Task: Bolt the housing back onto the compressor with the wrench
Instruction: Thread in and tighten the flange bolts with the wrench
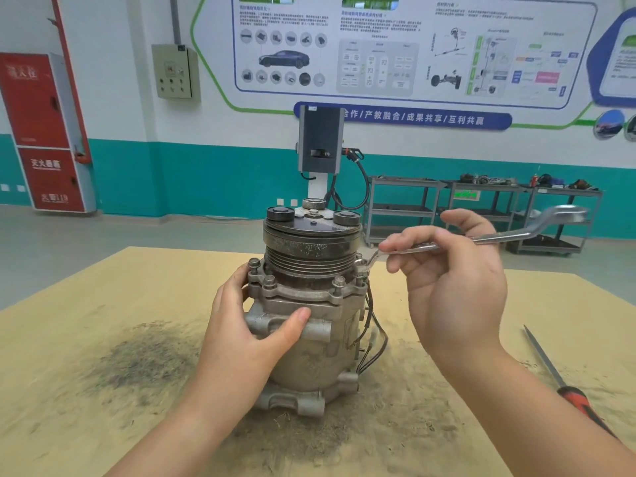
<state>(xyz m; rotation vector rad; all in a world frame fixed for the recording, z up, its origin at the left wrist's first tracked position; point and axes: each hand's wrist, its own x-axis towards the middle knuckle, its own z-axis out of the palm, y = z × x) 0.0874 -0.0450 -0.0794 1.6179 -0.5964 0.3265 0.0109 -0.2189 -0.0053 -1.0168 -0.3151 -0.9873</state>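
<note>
The compressor (309, 304) stood upright mid-table; the left hand (247, 335) gripped its body; the right hand (451, 277) pinched the wrench (481, 237), shaft running rightward from the ring seated on the right-side bolt (360, 266).

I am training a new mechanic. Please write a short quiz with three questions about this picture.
1. True or false: the wrench sits on a bolt on the compressor's right side.
2. Which hand steadies the compressor? A) left hand B) right hand
3. What tool with a red and black handle lies on the table?

Key: 1 true; 2 A; 3 the screwdriver.
</note>
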